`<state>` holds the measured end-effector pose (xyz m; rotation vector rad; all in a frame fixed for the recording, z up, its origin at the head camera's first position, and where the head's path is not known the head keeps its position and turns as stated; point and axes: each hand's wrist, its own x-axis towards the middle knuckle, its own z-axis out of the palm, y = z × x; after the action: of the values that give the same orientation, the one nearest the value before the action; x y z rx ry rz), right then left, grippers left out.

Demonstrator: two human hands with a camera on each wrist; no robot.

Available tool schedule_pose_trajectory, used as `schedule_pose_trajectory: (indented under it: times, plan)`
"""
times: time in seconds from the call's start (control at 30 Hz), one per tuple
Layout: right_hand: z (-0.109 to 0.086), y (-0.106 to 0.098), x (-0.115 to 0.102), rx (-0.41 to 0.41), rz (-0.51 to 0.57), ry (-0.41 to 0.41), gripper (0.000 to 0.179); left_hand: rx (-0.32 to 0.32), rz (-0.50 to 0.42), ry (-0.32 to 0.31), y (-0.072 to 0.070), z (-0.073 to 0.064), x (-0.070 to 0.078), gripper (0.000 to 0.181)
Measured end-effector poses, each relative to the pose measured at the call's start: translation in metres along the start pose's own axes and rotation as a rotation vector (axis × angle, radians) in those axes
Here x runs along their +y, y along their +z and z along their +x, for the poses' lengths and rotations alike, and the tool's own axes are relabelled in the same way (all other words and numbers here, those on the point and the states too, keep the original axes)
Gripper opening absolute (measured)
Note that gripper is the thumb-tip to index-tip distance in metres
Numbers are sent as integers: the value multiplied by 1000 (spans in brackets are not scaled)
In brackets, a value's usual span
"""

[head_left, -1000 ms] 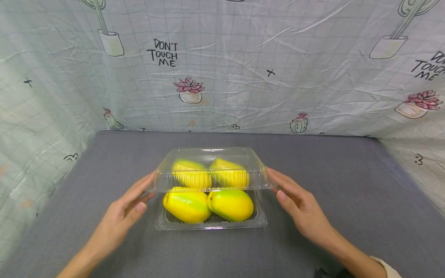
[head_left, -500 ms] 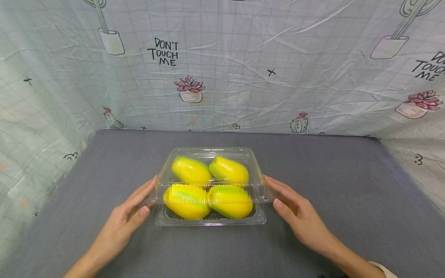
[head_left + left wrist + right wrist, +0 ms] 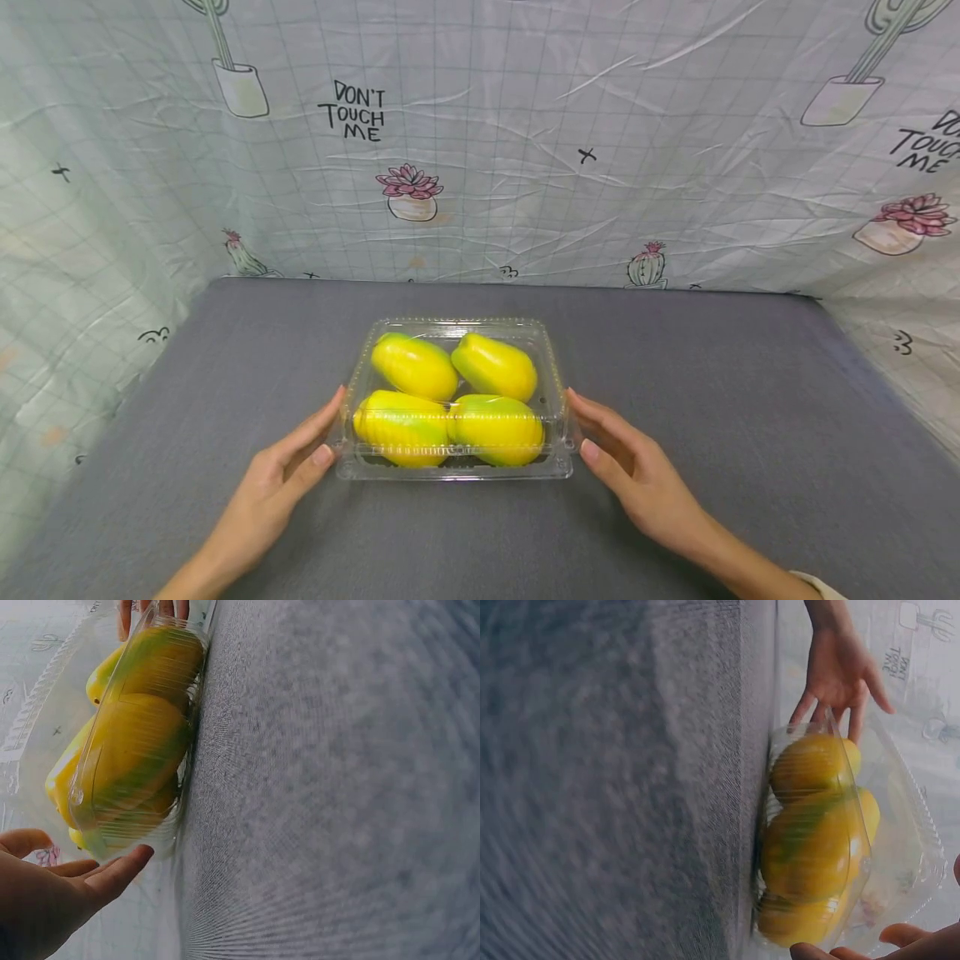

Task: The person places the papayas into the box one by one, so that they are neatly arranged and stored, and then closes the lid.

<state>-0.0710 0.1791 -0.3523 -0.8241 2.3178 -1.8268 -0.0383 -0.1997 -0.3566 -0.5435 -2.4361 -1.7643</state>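
A clear plastic clamshell box (image 3: 454,476) stands on the grey table with several yellow-green mangoes (image 3: 416,367) inside, in two rows. Its hinged lid (image 3: 557,375) leans forward over the fruit, its front edge still a little above the tray's rim. My left hand (image 3: 281,483) touches the left side with straight fingertips, thumb apart near the front corner. On the opposite side my right hand (image 3: 645,483) does the same, fingers along the lid's edge. In the left wrist view the gap between lid and tray (image 3: 187,742) shows at the fruit's front.
A grey cloth-covered table (image 3: 712,375) spreads around the box. Behind it and on both sides hangs a pale grid-patterned curtain (image 3: 487,125) printed with potted plants and lettering.
The lid has swung down and toward me, its front edge now low over the front mangoes. Both hands have come down with it, staying at its sides.
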Motion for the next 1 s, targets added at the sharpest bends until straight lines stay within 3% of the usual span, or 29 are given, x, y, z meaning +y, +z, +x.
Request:
schedule_pose_trajectory:
  times: [0.37,0.6,0.8,1.0]
  plan:
    - [-2,4,1,1,22,76,49,-5,-77,-67,2,0,-1,49]
    - [-4,7,1,12,42,111,48,-57,-235,-111,2,-1,-4,47]
    - [-3,9,3,32,45,149,48,-67,-262,-145,2,-1,-4,48]
    - [-2,11,4,38,46,181,49,-29,-256,-220,4,0,-3,49]
